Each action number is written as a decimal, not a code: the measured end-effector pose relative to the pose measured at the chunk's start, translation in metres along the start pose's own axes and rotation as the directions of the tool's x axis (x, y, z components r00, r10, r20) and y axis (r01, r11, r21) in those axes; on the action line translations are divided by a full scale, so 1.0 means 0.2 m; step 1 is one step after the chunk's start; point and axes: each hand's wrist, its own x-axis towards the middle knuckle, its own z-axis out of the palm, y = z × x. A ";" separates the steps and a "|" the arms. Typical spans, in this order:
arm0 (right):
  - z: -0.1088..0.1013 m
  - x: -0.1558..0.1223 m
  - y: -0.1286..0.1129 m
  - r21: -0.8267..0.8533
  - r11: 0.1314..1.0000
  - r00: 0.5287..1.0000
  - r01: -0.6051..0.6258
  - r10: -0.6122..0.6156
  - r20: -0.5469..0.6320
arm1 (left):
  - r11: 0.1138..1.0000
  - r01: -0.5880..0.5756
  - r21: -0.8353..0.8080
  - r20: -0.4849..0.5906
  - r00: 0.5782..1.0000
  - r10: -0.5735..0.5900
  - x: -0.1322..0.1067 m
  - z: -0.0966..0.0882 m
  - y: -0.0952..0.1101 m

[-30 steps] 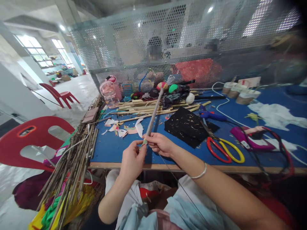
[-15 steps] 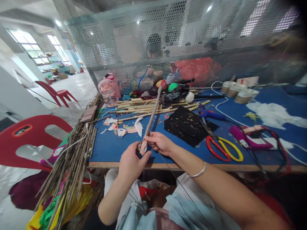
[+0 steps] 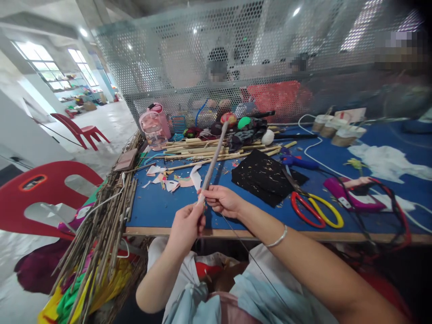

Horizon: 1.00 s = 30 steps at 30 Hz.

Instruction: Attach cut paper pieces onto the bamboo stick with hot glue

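Note:
A long, pale greyish stick (image 3: 216,163) slants up and away from me over the blue table. Its lower end is enclosed by the fingers of my left hand (image 3: 186,226). Just above, my right hand (image 3: 223,200) pinches the same stick between thumb and fingertips. A thin dark strand (image 3: 251,255) hangs from under my right hand toward my lap; what it is made of I cannot tell. Torn paper-like scraps (image 3: 172,185) lie beyond my hands, close to the stick. Scissors with red and yellow handles (image 3: 308,210) rest to the right.
Black cloth (image 3: 261,177) with shavings lies right of the stick. Behind are bamboo sticks (image 3: 189,152), yarn balls and a pink bottle (image 3: 154,130). A blue glue gun (image 3: 299,161) and purple device (image 3: 354,195) sit right. Bundled twigs (image 3: 97,238) border the left; perforated mesh (image 3: 168,58) stands behind.
My left hand, earlier spread around a pale, loose-looking piece at the stick's lower end, has closed onto the stick. The stick's lower part has shifted slightly left; my right hand keeps its pinch.

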 end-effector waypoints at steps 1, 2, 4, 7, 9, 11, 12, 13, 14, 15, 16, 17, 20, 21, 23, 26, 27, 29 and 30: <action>0.00 0.00 0.00 -0.020 1.000 1.000 0.001 -0.002 -0.008 | 0.980 0.108 -0.169 0.071 0.993 -0.098 0.00 0.00 0.00; 0.00 0.00 0.01 -0.040 0.999 1.000 0.006 -0.007 -0.025 | 0.939 0.199 -0.281 0.143 0.976 -0.164 -0.01 0.00 -0.01; 0.00 -0.01 0.01 -0.064 0.998 0.996 0.007 -0.012 -0.084 | 0.908 0.285 -0.307 0.227 0.949 -0.221 -0.02 -0.01 -0.02; 0.00 -0.02 0.01 -0.059 0.998 0.987 -0.013 0.004 -0.158 | 0.999 0.046 -0.001 0.026 0.999 -0.046 -0.04 -0.01 -0.05; 0.01 -0.03 0.01 -0.069 0.997 0.984 -0.026 0.014 -0.178 | 0.920 -0.204 0.336 -0.172 0.947 0.273 -0.06 0.00 -0.06; 0.01 -0.03 0.01 -0.084 0.996 0.980 -0.040 0.023 -0.197 | 0.731 -0.309 0.608 -0.186 0.840 0.510 -0.07 0.00 -0.05; 0.02 -0.03 0.01 -0.090 0.995 0.978 -0.046 0.027 -0.208 | 0.647 -0.321 0.691 -0.148 0.814 0.562 -0.08 0.00 -0.04; 0.02 -0.03 0.01 -0.095 0.994 0.976 -0.050 0.029 -0.215 | 0.580 -0.324 0.747 -0.106 0.805 0.584 -0.09 -0.01 -0.02; 0.02 -0.03 0.01 -0.099 0.994 0.975 -0.051 0.028 -0.220 | 0.529 -0.322 0.785 -0.067 0.805 0.589 -0.10 -0.01 -0.01; 0.03 -0.03 0.02 -0.103 0.993 0.975 -0.050 0.026 -0.223 | 0.492 -0.321 0.809 -0.034 0.811 0.584 -0.11 -0.01 0.00; 0.03 -0.03 0.02 -0.107 0.993 0.974 -0.050 0.025 -0.223 | 0.470 -0.324 0.821 -0.006 0.818 0.576 -0.12 -0.01 0.01; 0.03 -0.03 0.02 -0.111 0.993 0.974 -0.050 0.024 -0.225 | 0.459 -0.332 0.824 0.017 0.825 0.565 -0.12 -0.02 0.02; 0.04 -0.02 0.02 -0.121 0.991 0.970 -0.056 0.025 -0.243 | 0.477 -0.341 0.810 0.039 0.843 0.536 -0.12 -0.02 0.01; 0.04 -0.02 0.02 -0.124 0.990 0.968 -0.059 0.026 -0.250 | 0.485 -0.331 0.810 0.029 0.848 0.530 -0.11 -0.02 0.00; 0.04 -0.02 0.02 -0.130 0.990 0.965 -0.064 0.028 -0.261 | 0.489 -0.304 0.818 0.006 0.854 0.521 -0.10 -0.01 -0.02; 0.04 -0.02 0.02 -0.139 0.988 0.961 -0.071 0.031 -0.274 | 0.492 -0.299 0.818 0.010 0.862 0.506 -0.08 -0.01 -0.03; 0.05 -0.02 0.02 -0.141 0.987 0.959 -0.075 0.033 -0.280 | 0.500 -0.300 0.812 0.012 0.866 0.500 -0.08 -0.01 -0.03; 0.05 -0.02 0.02 -0.144 0.987 0.958 -0.074 0.030 -0.287 | 0.531 -0.308 0.790 0.001 0.865 0.501 -0.08 -0.01 -0.02; 0.05 -0.02 0.02 -0.142 0.988 0.959 -0.066 0.023 -0.281 | 0.560 -0.316 0.766 -0.014 0.862 0.506 -0.07 -0.01 -0.02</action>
